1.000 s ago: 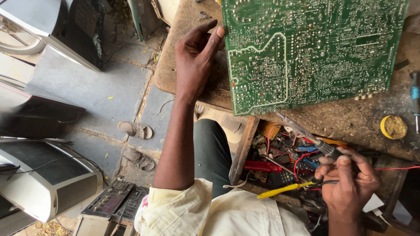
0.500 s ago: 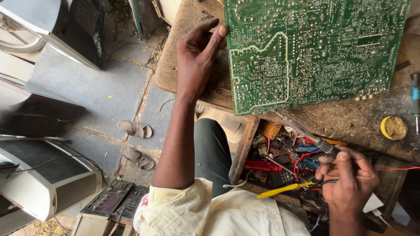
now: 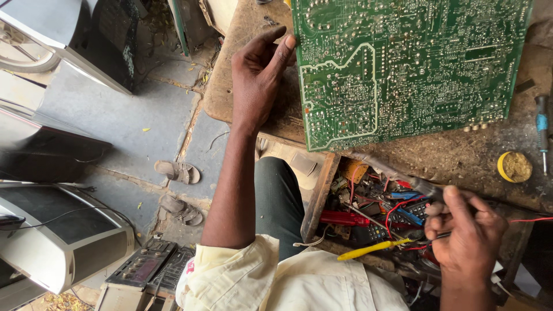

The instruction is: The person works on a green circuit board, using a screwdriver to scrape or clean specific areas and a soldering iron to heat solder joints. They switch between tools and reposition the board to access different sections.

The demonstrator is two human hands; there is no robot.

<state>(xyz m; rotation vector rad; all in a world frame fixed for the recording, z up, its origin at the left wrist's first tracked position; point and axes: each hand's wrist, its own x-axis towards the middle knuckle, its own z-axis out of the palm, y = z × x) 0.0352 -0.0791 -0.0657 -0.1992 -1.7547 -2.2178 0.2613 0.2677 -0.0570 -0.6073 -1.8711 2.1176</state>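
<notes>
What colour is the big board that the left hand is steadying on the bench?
The circuit board is green with pale solder traces, seen clearly in the head view.

One green circuit board (image 3: 403, 69) lies on the worktop (image 3: 455, 155). Two hands: left (image 3: 259, 75) and right (image 3: 464, 233). Two sandals (image 3: 177, 171) (image 3: 181, 210) sit on the floor. One blue-handled screwdriver (image 3: 541, 135), one round yellow tin (image 3: 514, 167), one yellow-handled tool (image 3: 374, 249).

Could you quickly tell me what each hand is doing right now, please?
Left hand: open, fingers steadying the green circuit board edge.
Right hand: closed around a soldering iron.
</notes>
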